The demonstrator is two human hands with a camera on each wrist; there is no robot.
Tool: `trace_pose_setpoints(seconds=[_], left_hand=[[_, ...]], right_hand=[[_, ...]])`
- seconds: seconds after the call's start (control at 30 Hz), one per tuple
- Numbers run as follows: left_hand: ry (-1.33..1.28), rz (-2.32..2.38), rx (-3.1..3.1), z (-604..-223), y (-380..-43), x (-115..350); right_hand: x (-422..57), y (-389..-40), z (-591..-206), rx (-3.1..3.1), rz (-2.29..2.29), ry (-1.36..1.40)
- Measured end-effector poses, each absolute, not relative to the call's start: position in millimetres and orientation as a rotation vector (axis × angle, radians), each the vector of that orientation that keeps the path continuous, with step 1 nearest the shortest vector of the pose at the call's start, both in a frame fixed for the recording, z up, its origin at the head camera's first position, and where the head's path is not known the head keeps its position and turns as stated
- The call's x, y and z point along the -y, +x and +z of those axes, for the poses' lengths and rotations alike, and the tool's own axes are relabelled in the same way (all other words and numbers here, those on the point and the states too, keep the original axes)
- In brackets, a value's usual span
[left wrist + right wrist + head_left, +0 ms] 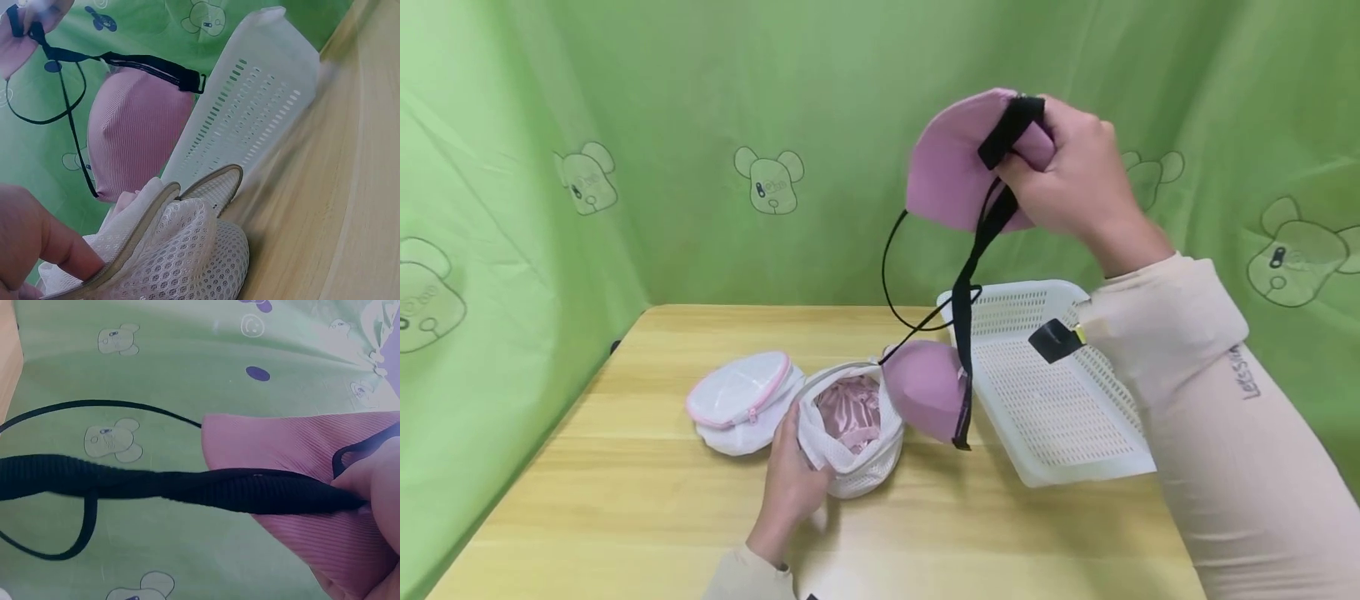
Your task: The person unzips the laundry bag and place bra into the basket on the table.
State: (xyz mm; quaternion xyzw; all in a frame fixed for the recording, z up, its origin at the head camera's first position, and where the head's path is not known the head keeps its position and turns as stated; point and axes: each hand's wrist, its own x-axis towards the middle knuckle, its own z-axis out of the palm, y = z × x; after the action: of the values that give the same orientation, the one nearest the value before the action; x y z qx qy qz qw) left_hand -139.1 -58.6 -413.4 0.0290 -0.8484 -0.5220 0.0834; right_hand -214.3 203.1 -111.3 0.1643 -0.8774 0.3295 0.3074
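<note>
My right hand point(1071, 171), raised over the table, grips one cup of a pink ribbed bra point(955, 167) along with its black straps. The other cup point(140, 125) dangles lower, beside a round white mesh laundry bag point(865, 479). Pink satiny cloth point(850, 412) lies inside that bag, whose zipped mouth is open. At the bag's left rim my left hand point(793, 475) pinches the edge, thumb and finger on the zipper border in the left wrist view. From the right wrist view, the black strap point(250, 490) runs twisted out of my right hand.
A second white mesh bag with pink trim point(741, 396) lies left of the open one. On the right stands a white perforated plastic basket point(1022, 467). Green curtains point(850, 250) with bear drawings hang behind the wooden table point(647, 508).
</note>
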Motion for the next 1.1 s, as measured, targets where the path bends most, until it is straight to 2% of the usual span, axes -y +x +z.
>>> trace_pose_setpoints(seconds=[1.1], left_hand=[[0.094,-1.545,2.554,-417.0,-143.5,50.8]], right_hand=[[-273.7,-215.0,-128.9,2.296,0.754,0.376]])
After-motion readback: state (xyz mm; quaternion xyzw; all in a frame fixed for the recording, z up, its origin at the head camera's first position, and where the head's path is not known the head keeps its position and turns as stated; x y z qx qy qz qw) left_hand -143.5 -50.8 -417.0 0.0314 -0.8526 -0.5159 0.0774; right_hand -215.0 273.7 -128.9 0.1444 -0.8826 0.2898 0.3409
